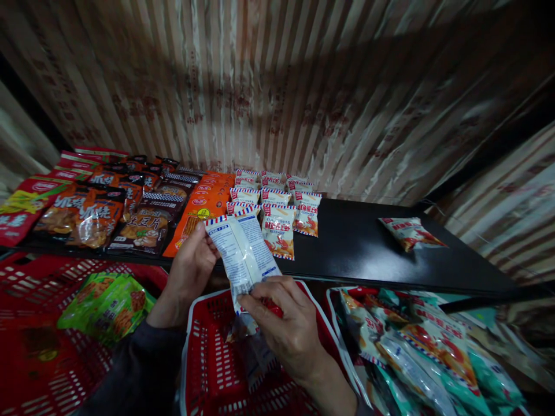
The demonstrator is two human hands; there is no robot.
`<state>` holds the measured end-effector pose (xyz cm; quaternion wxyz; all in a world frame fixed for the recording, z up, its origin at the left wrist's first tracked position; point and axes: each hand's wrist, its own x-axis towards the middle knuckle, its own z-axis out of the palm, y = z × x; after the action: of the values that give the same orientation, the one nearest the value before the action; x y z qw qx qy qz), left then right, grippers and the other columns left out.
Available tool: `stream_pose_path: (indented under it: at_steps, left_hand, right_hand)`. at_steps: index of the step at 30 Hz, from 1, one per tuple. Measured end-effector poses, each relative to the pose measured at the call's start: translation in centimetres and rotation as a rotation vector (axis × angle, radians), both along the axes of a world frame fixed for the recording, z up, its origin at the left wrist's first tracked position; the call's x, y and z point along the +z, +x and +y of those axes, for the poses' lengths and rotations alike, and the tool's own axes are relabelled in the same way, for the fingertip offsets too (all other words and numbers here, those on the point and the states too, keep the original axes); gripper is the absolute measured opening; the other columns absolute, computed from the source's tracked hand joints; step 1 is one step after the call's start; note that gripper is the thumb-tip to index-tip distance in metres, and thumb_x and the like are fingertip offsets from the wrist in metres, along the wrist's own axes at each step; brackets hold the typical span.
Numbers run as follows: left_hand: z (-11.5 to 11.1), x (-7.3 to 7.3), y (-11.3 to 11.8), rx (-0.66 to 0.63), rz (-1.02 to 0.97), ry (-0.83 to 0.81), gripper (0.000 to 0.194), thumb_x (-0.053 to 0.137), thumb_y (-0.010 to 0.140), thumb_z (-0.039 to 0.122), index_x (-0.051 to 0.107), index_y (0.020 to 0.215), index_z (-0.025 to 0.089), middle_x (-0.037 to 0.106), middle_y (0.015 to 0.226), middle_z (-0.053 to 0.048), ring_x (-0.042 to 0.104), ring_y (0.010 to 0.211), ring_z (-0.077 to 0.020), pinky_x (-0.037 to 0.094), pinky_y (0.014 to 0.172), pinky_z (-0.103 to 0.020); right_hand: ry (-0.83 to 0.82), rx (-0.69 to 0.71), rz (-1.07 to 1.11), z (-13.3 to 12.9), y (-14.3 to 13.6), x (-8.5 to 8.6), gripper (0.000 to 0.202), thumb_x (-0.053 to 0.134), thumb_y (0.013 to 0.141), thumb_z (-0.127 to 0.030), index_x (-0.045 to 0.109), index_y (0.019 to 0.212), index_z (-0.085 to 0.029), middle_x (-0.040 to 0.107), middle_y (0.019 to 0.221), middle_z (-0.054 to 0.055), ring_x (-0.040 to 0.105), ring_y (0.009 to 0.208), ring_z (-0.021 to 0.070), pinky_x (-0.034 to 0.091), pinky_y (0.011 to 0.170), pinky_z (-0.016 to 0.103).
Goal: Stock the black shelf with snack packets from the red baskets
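While snack packets (278, 228) line a black shelf (355, 248) at twelve o'clock, the left hand (188, 271) pinches a white packet (245, 248) by its striped end at ten o'clock, the right hand (288, 326) its lower end at five, above a red basket (202, 341) at six — seemingly light, slippery, crushable — best held by the flat end seams.

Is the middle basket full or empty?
Neither: the basket is partly filled. A few packets lie inside, with bare red lattice showing around them; the right hand hides some.
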<state>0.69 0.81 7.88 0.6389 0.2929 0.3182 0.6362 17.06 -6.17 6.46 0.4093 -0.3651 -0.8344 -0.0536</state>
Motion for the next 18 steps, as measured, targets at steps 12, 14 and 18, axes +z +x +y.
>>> stream_pose_path:
  at_steps: [12,14,18]
  left_hand:
    - [0.4,-1.5,0.3,0.114,0.112,-0.083,0.017,0.064,0.072,0.037,0.064,0.075,0.02,0.07,0.075,-0.003,0.065,0.075,-0.0197,0.051,0.066,-0.028]
    - [0.4,-1.3,0.4,0.147,0.132,-0.089,0.013,0.065,0.07,0.033,0.064,0.072,0.021,0.069,0.07,-0.001,0.065,0.073,-0.019,0.051,0.065,-0.027]
    - [0.1,-0.9,0.7,0.094,0.164,-0.105,0.014,0.065,0.07,0.034,0.063,0.069,0.021,0.068,0.068,-0.002,0.064,0.07,-0.0196,0.05,0.062,-0.027]
  right_hand:
    - [-0.172,0.128,-0.007,-0.3,-1.1,-0.8,0.016,0.058,0.084,-0.016,0.064,0.099,-0.02,0.066,0.084,0.003,0.054,0.078,0.017,0.047,0.068,0.032]
    - [-0.158,0.075,0.129,0.1,-0.6,-0.6,0.017,0.059,0.083,-0.015,0.063,0.099,-0.02,0.067,0.083,0.004,0.055,0.076,0.0167,0.047,0.069,0.033]
    - [-0.326,-0.132,0.468,1.2,0.7,-0.9,0.022,0.059,0.083,-0.021,0.061,0.105,-0.023,0.066,0.084,0.003,0.059,0.078,0.017,0.049,0.073,0.034]
